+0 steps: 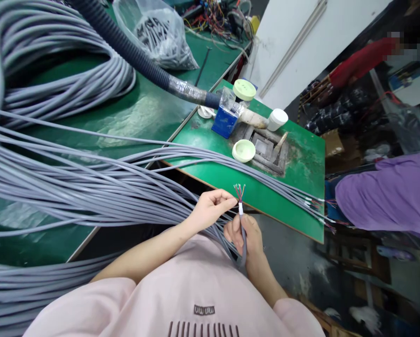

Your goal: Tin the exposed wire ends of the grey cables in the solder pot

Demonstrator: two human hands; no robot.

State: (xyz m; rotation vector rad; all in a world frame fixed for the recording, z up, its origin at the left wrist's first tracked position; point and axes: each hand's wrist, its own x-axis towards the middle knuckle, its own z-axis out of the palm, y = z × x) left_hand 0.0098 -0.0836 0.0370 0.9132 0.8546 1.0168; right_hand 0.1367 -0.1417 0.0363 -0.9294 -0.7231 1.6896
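My right hand [252, 234] is closed around a grey cable [244, 241] near its end, which points up and away from me. A white sleeve [240, 208] sits on the cable, and above it thin coloured wires [239, 192] fan out with bare-looking tips. Beside the base of those wires, my left hand [211, 206] is pinched, thumb against forefinger; whatever lies between the fingertips is too small to make out. Many more grey cables [136, 192] run from the left, passing under and behind my hands.
A green board [301, 164] holds a soldering pot [264, 145], pale green dishes [244, 150], a white cup [277, 120] and a blue box [225, 120]. A ribbed hose [136, 54] crosses above. Several cables lie across the board. A person in purple [388, 194] is at right.
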